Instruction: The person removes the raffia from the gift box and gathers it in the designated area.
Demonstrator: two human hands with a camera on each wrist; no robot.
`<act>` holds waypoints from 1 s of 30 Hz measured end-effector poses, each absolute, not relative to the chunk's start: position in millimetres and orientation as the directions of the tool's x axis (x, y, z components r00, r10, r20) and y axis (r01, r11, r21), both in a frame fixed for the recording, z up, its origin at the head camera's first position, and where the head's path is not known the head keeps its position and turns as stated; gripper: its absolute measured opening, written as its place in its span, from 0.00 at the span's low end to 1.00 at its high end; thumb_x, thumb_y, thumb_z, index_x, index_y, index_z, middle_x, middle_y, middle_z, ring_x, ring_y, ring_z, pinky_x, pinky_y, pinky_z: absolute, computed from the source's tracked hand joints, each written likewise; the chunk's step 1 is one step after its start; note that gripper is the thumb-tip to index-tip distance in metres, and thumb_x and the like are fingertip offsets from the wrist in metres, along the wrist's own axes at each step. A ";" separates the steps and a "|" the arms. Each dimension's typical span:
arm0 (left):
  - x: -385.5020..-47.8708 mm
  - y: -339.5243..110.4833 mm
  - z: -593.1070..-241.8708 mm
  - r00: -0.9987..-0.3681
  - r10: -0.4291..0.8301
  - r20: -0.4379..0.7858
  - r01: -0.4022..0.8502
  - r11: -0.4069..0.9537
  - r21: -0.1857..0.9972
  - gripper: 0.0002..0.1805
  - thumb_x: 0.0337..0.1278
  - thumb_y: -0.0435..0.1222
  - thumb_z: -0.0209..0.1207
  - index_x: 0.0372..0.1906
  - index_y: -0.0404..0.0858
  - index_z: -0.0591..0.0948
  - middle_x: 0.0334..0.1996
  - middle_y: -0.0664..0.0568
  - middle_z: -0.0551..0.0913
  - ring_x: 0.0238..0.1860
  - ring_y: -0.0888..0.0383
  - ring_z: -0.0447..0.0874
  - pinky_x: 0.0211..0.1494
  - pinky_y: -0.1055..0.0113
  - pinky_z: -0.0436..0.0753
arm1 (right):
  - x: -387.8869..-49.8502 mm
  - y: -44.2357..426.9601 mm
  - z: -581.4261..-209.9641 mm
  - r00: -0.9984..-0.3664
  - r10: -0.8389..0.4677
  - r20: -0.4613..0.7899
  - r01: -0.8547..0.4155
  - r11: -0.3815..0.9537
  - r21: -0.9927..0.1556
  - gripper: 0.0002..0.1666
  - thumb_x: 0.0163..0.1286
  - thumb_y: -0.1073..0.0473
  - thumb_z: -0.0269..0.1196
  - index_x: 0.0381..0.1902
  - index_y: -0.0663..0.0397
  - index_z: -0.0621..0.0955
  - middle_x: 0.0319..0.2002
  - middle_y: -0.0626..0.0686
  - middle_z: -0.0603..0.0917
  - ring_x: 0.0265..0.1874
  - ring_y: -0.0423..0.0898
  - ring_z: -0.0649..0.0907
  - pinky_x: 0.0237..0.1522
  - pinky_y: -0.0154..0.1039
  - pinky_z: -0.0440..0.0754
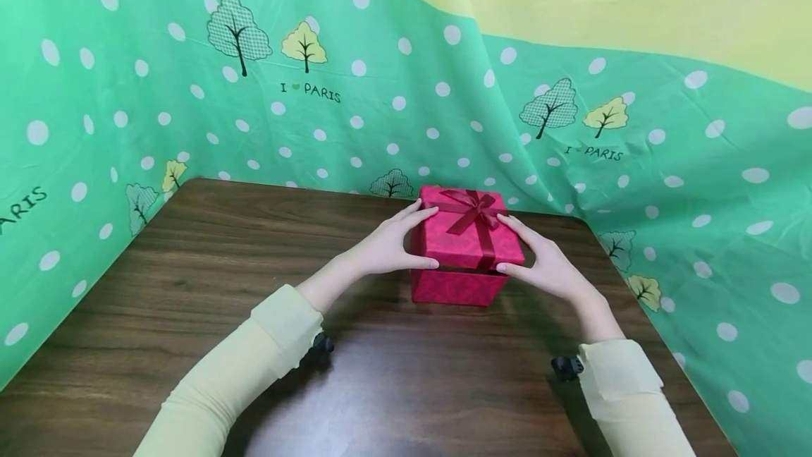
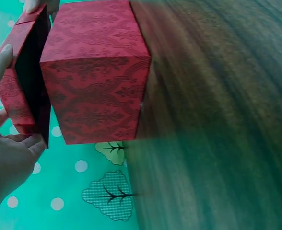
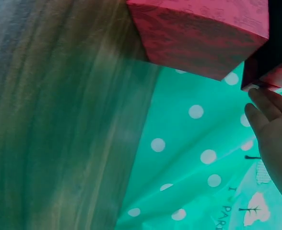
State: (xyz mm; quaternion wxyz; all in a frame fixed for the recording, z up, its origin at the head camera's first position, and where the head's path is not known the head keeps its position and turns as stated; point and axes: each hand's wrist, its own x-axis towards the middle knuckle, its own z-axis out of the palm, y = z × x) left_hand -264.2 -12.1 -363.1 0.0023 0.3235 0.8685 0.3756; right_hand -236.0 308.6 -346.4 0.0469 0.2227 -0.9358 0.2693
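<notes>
A red patterned box (image 1: 458,289) stands near the table's back edge. Its lid (image 1: 466,245), with a dark red ribbon bow (image 1: 476,210), is held above the box base, a dark gap between them. The left hand (image 1: 388,244) grips the lid's left side, thumb at the front edge; the right hand (image 1: 550,264) grips its right side. In the left wrist view the lid (image 2: 17,91) is apart from the box (image 2: 95,91), fingers along its edge. The right wrist view shows fingertips of the right hand (image 3: 275,129) at the lid's edge, beside the box (image 3: 198,40).
The dark wooden table (image 1: 254,245) runs under both forearms. A green and yellow cloth (image 1: 393,55) with white dots and printed trees hangs behind the table and along both its sides. Small black devices (image 1: 567,368) sit at both wrists.
</notes>
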 end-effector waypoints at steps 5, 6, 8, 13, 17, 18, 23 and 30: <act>-263.5 -12.6 -353.8 -0.794 0.558 0.240 0.554 0.502 0.664 0.49 0.42 0.59 0.67 0.72 0.60 0.57 0.75 0.54 0.47 0.73 0.52 0.50 0.63 0.50 0.70 | -235.0 308.4 -336.5 -0.881 -0.395 0.260 -0.473 0.735 -0.487 0.51 0.55 0.49 0.71 0.72 0.29 0.58 0.70 0.52 0.63 0.66 0.55 0.66 0.58 0.61 0.70; -263.3 -12.8 -351.5 -0.793 0.558 0.245 0.556 0.498 0.666 0.49 0.42 0.59 0.67 0.72 0.60 0.57 0.75 0.54 0.47 0.73 0.52 0.50 0.63 0.50 0.70 | -234.5 308.7 -334.3 -0.880 -0.394 0.266 -0.475 0.732 -0.488 0.50 0.55 0.49 0.71 0.71 0.29 0.58 0.70 0.52 0.63 0.66 0.55 0.66 0.58 0.61 0.70; -263.3 -13.1 -346.9 -0.789 0.560 0.252 0.562 0.494 0.664 0.49 0.42 0.59 0.67 0.72 0.60 0.57 0.75 0.54 0.47 0.73 0.52 0.49 0.64 0.50 0.69 | -233.3 309.8 -330.1 -0.882 -0.390 0.266 -0.472 0.728 -0.498 0.50 0.55 0.50 0.71 0.71 0.28 0.58 0.69 0.51 0.64 0.65 0.54 0.68 0.57 0.60 0.71; -264.8 -12.4 -334.3 -0.775 0.570 0.274 0.581 0.472 0.663 0.49 0.42 0.60 0.66 0.72 0.60 0.58 0.75 0.54 0.49 0.73 0.52 0.49 0.67 0.49 0.65 | -229.4 315.0 -320.3 -0.881 -0.386 0.275 -0.474 0.722 -0.504 0.50 0.56 0.55 0.70 0.72 0.29 0.58 0.68 0.49 0.66 0.62 0.42 0.69 0.55 0.39 0.75; -265.8 -10.2 -324.6 -0.770 0.573 0.282 0.587 0.462 0.665 0.48 0.43 0.59 0.66 0.71 0.59 0.59 0.74 0.53 0.50 0.74 0.54 0.49 0.68 0.50 0.64 | -222.0 315.7 -308.4 -0.856 -0.418 0.305 -0.517 0.669 -0.534 0.49 0.56 0.64 0.69 0.72 0.40 0.59 0.66 0.54 0.68 0.57 0.29 0.70 0.51 0.19 0.70; -265.5 -9.9 -322.2 -0.771 0.571 0.282 0.586 0.460 0.667 0.48 0.43 0.59 0.66 0.71 0.59 0.59 0.74 0.53 0.51 0.74 0.55 0.49 0.68 0.50 0.63 | -220.2 316.0 -305.5 -0.850 -0.425 0.310 -0.525 0.657 -0.541 0.49 0.57 0.66 0.69 0.72 0.42 0.59 0.65 0.55 0.68 0.56 0.27 0.70 0.50 0.17 0.68; -263.7 -8.3 -310.7 -0.767 0.567 0.299 0.588 0.437 0.680 0.47 0.44 0.59 0.65 0.71 0.58 0.59 0.72 0.56 0.56 0.72 0.58 0.52 0.68 0.53 0.65 | -217.6 324.1 -295.4 -0.829 -0.462 0.315 -0.553 0.594 -0.584 0.49 0.57 0.69 0.67 0.72 0.44 0.58 0.65 0.51 0.67 0.58 0.28 0.70 0.51 0.18 0.70; -260.0 -7.2 -299.0 -0.777 0.557 0.294 0.554 0.384 0.738 0.46 0.45 0.58 0.65 0.71 0.59 0.59 0.68 0.57 0.64 0.67 0.61 0.61 0.64 0.55 0.69 | -217.8 336.7 -286.6 -0.796 -0.497 0.344 -0.587 0.502 -0.635 0.50 0.56 0.76 0.62 0.73 0.50 0.56 0.67 0.44 0.65 0.65 0.32 0.65 0.58 0.19 0.66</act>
